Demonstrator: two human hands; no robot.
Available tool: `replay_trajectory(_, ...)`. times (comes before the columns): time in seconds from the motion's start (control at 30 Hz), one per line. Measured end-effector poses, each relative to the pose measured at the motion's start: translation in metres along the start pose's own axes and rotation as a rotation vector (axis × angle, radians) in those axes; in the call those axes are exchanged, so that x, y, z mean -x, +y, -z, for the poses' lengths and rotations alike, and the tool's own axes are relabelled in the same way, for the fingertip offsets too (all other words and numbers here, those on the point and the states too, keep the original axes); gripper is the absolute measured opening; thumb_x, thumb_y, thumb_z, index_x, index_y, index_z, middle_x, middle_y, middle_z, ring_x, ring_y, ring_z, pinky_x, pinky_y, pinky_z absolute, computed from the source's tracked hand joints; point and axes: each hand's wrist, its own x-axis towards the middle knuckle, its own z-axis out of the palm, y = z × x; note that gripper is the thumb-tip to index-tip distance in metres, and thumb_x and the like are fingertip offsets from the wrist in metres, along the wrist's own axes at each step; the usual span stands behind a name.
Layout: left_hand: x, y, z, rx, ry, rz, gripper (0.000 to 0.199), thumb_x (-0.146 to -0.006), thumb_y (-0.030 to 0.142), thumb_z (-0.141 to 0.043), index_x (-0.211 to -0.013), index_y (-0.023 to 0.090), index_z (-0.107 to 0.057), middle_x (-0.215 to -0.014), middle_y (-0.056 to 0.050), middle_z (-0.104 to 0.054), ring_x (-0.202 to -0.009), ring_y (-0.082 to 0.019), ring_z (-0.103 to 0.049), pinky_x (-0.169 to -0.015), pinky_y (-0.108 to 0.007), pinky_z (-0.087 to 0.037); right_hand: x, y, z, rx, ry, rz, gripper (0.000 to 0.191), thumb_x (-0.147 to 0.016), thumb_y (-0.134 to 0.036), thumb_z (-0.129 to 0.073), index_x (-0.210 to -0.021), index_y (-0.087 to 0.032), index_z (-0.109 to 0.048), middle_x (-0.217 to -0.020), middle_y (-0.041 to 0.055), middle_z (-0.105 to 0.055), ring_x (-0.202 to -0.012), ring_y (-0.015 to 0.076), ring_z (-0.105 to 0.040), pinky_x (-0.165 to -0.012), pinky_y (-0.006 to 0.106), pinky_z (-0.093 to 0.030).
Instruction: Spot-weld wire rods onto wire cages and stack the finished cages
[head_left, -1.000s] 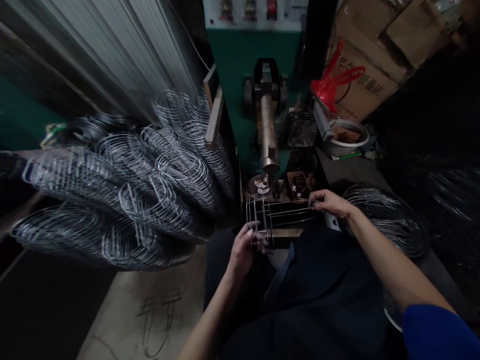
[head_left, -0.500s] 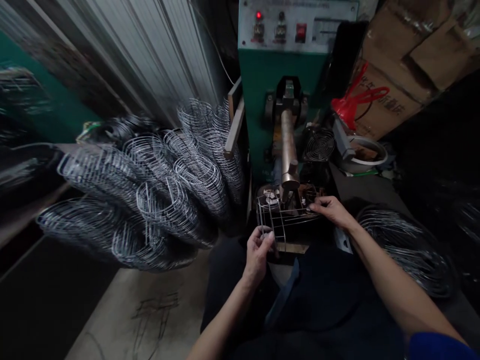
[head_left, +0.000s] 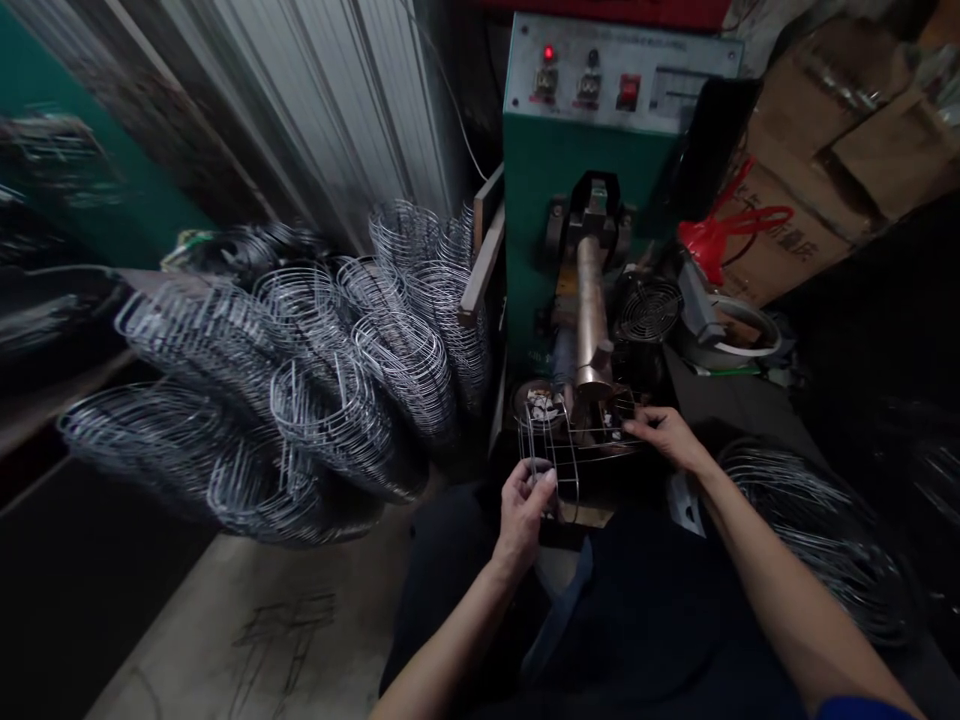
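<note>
Your wire frame sits just below the machine's metal cylinder, which stands at twelve o'clock from it. Your left hand, at about half past seven, has its fingers curled closed around the frame's near wires. Your right hand, at three o'clock, has its fingers pinched narrow on the frame's far end, though in this dim light you can't be sure which wire they hold. On the green machine, a red light glows. Stacked wire loops crowd between nine and ten o'clock, a bowl rests on the worktop at two, and a wire bundle lies between three and four.
</note>
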Motion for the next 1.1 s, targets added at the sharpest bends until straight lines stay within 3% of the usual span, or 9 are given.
replay_trajectory(0.37, -0.011, 0.0, -0.007, 0.044, 0.01, -0.007, 0.038, -0.081, 0.043, -0.075, -0.098, 0.015, -0.056, -0.06, 0.006, -0.052, -0.045, -0.01, -0.052, -0.041, -0.024, -0.049, -0.011, 0.008, 0.006, 0.004, 0.013, 0.0, 0.053, -0.072, -0.058, -0.078, -0.053, -0.018, -0.048, -0.058, -0.0035, -0.043, -0.059, 0.0117, -0.037, -0.059, 0.028, -0.028)
replay_trajectory(1.1, -0.016, -0.001, -0.008, 0.094, 0.03, 0.047, 0.042, -0.079, 0.046, -0.076, -0.101, 0.016, -0.057, -0.053, 0.007, -0.053, -0.042, -0.01, -0.05, -0.041, -0.022, -0.046, -0.013, 0.002, 0.006, 0.062, 0.068, 0.017, 0.049, -0.072, -0.056, -0.079, -0.055, -0.019, -0.051, -0.058, -0.003, -0.045, -0.059, 0.0132, -0.041, -0.061, 0.028, -0.033)
